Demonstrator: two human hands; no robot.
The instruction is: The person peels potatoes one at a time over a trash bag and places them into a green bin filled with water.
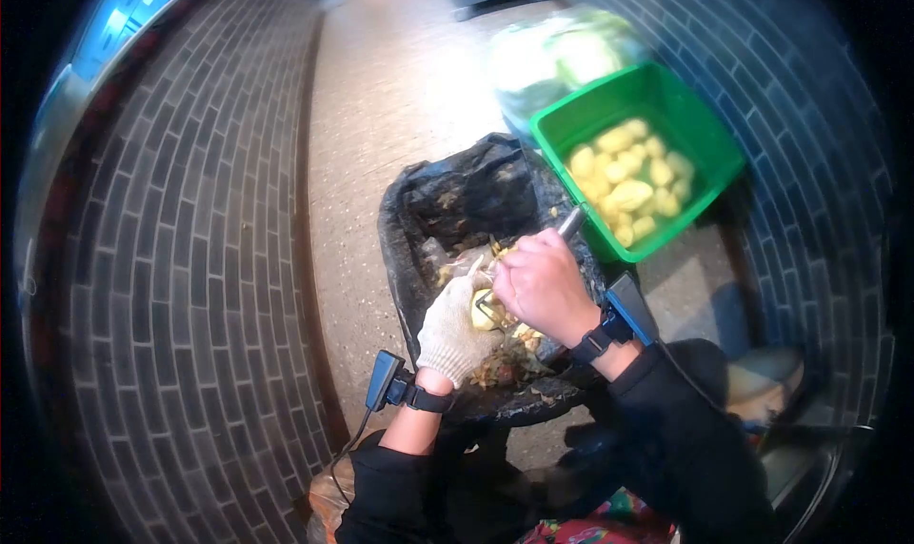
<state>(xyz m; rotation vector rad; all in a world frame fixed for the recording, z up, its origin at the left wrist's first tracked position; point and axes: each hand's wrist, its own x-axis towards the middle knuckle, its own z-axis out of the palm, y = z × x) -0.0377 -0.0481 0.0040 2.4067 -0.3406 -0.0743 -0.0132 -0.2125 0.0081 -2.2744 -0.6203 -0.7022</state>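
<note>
My left hand [451, 331], in a white knitted glove, is closed around a partly peeled potato [485, 316]. My bare right hand [543, 279] grips a peeler [572, 223], its grey handle end sticking out past the fist. The peeler's blade end lies against the potato, partly hidden by my fingers. Both hands are over a bin lined with a black bag [400, 225]. Peelings [505, 368] and scraps lie inside it, below my hands.
A green tub [700, 116] of peeled potatoes [624, 173] stands right of the bin. Behind it is a clear plastic bag with pale green contents [581, 49]. Brick walls [190, 258] flank both sides. An orange-brown bag [328, 496] sits at lower left.
</note>
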